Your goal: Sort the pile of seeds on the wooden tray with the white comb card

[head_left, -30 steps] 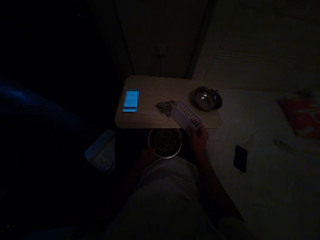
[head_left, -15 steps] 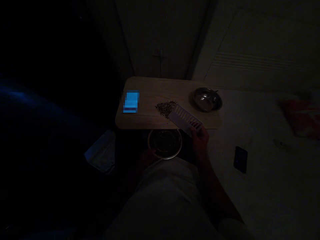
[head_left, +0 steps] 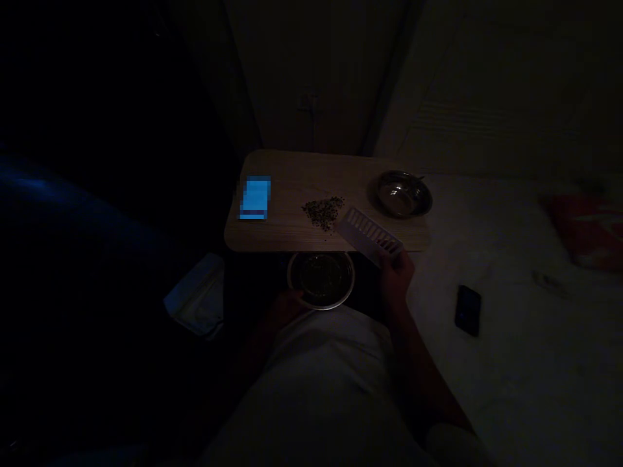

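Note:
My right hand is closed on the near end of a pale, flat plastic piece with a row of slots. Its far end is just right of a loose pile of small dark seeds or grains. The pile lies on a small wooden table. Below the table's front edge, a round metal bowl is held at its left rim by my left hand. That hand is very dark, with its fingertips on the rim. What the bowl contains is too dim to tell.
A second metal bowl with something like a handle sticking out stands at the table's right. A bright blurred screen is on the left. A dark phone and a red item lie on the pale surface at right. A whitish bag-like thing is at lower left.
My right hand and the slotted plastic piece have shifted slightly right and toward me, away from the pile. The left hand and its bowl stay in place.

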`<state>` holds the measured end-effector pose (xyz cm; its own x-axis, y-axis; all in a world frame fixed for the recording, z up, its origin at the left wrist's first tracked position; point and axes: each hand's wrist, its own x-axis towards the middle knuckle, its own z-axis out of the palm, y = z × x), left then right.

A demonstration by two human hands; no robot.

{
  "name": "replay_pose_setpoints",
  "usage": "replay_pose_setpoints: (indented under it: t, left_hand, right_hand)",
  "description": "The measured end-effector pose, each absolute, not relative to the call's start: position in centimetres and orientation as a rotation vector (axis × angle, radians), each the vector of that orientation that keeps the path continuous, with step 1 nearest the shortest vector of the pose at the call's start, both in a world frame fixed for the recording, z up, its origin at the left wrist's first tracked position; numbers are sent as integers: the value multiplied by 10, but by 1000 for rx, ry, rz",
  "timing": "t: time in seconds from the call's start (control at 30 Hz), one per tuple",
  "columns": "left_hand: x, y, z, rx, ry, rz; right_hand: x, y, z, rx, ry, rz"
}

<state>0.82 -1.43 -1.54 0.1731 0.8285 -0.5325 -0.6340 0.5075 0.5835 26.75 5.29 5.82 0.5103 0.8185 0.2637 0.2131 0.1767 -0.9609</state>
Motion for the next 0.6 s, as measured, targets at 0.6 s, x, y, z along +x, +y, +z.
replay_pose_setpoints:
  t: [0.6]
  left_hand:
    - [18,8,-19,218,844,947]
  right_hand:
    - [270,53,58,-1328,-1027,569]
